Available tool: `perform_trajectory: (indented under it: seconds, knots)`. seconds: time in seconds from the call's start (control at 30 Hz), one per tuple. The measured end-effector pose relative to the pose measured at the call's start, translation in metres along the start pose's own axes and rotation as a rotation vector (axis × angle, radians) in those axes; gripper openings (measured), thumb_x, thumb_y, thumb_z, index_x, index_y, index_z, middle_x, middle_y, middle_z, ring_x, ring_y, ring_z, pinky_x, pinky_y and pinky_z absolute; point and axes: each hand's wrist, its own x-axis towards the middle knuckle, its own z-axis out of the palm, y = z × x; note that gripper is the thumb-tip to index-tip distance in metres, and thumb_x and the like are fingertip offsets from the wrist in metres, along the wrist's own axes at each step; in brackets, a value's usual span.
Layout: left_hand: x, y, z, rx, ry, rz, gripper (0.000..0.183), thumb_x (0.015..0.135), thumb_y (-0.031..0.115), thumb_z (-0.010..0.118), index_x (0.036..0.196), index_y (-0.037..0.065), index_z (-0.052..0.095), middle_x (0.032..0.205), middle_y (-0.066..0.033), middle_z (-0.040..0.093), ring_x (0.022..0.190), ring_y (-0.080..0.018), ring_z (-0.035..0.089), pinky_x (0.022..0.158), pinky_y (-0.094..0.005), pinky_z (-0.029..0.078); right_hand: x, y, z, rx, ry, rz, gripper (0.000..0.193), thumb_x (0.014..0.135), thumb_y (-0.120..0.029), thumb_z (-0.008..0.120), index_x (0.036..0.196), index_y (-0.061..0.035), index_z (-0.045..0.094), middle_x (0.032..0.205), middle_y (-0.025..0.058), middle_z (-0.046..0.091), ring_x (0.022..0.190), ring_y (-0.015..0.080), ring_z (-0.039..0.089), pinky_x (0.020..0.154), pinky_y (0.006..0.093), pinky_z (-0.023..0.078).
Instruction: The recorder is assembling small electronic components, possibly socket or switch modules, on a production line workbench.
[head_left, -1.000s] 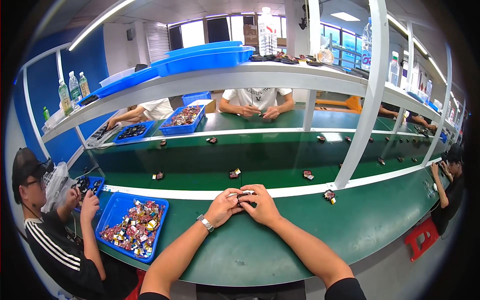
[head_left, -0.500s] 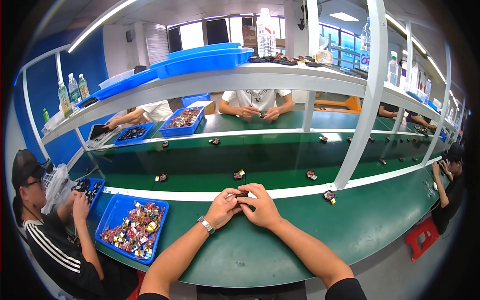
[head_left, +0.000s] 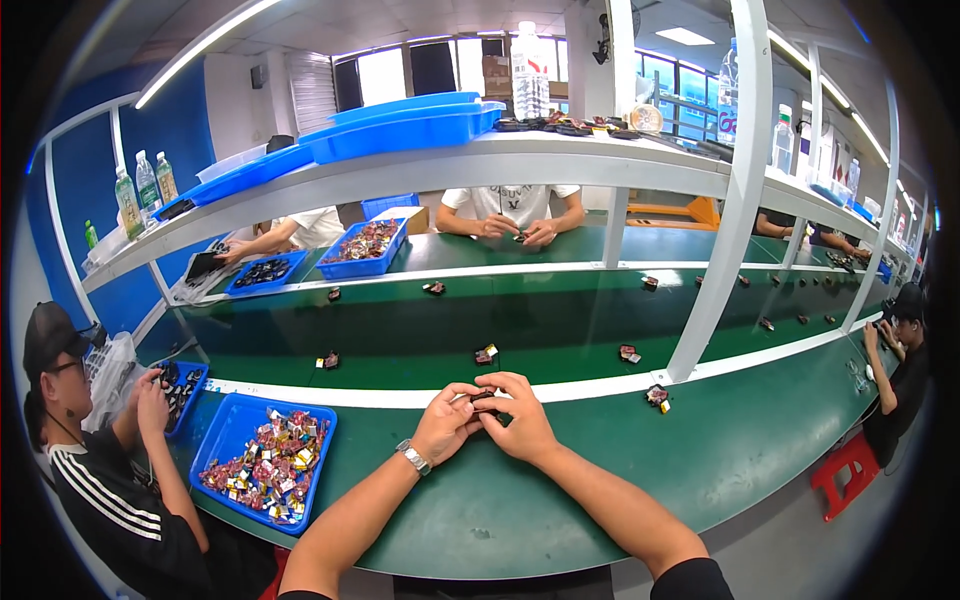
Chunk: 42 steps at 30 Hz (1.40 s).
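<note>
The left hand [head_left: 446,424] and right hand [head_left: 520,418] together pinch a dark part [head_left: 484,396] between their fingers, above the near bench [head_left: 590,490]. To their left, a blue tray [head_left: 225,425] holds many small pieces [head_left: 272,458].

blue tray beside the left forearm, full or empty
Partly full: small red, white and yellow parts pile across most of the blue tray, while bare blue shows toward its upper left.
</note>
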Motion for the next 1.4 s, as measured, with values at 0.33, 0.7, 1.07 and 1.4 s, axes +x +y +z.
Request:
perform_trajectory:
  seconds: [0.33,0.7,1.07,1.4]
  knots:
    - [0.002,0.002,0.007,0.0,0.088,0.016,0.024,0.099,0.007,0.055,0.122,0.007,0.049,0.129,-0.0122,0.058,0.117,-0.0225,0.058,0.102,-0.0433,0.049,0.0,0.001,-0.002,-0.062,-0.073,0.033,0.027,0.076,0.0,0.072,0.103,-0.0069,0.07,0.128,0.0106,0.057,0.121,0.0307,0.05,0.099,0.0407,0.046]
    - [0.0,0.003,0.014,0.023,0.149,-0.071,0.026,0.099,0.005,0.05,0.125,0.005,0.045,0.121,-0.0122,0.06,0.113,-0.0216,0.059,0.103,-0.0434,0.049,0.004,0.004,-0.01,-0.246,-0.031,-0.183,0.022,0.071,0.0,0.074,0.092,-0.0046,0.066,0.1,0.0079,0.062,0.089,0.0263,0.061,0.073,0.0343,0.054]
    - [0.0,0.004,0.02,0.042,0.18,-0.103,0.028,0.096,0.0,0.05,0.123,0.005,0.047,0.107,-0.0039,0.059,0.104,-0.0156,0.059,0.101,-0.0415,0.049,0.002,-0.001,-0.004,-0.369,-0.066,-0.146,0.018,0.074,-0.005,0.072,0.091,-0.0034,0.065,0.098,0.0082,0.061,0.092,0.0256,0.06,0.076,0.0347,0.053]
    - [0.001,0.005,0.022,0.069,0.185,-0.105,0.028,0.096,0.0,0.049,0.123,0.005,0.047,0.109,-0.0055,0.06,0.103,-0.0158,0.059,0.101,-0.041,0.05,-0.004,0.002,0.0,-0.463,-0.033,-0.163,0.014,0.075,-0.006,0.07,0.088,-0.0038,0.064,0.095,0.0071,0.06,0.089,0.0238,0.06,0.072,0.0329,0.055]
